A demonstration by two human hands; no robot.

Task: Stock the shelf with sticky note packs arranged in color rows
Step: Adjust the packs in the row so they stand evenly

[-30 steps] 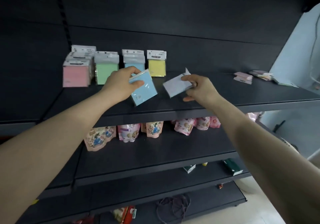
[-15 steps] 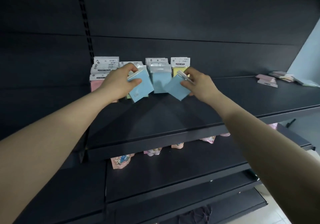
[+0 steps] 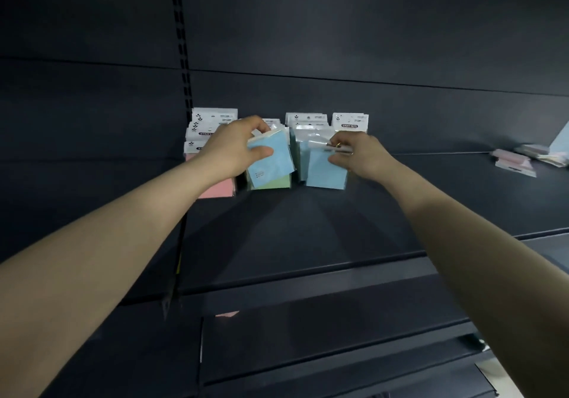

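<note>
Sticky note packs stand in rows at the back of the dark shelf (image 3: 308,228): a pink row (image 3: 215,189) on the left, then a green row (image 3: 272,183), a blue row (image 3: 303,126) and a yellow row (image 3: 351,120), mostly hidden. My left hand (image 3: 234,148) grips a blue pack (image 3: 271,160) in front of the green row, thumb on its face. My right hand (image 3: 358,155) pinches the top of another blue pack (image 3: 326,171), which stands upright at the front of the blue row.
A loose pile of packs (image 3: 520,158) lies far right on the same shelf. A slotted upright (image 3: 181,58) runs up the back panel on the left. Lower shelves (image 3: 308,330) jut out beneath my arms.
Both hands have moved up to the rows at the back. The right hand's blue pack has gone from tilted in the air to upright at the front of the blue row.
</note>
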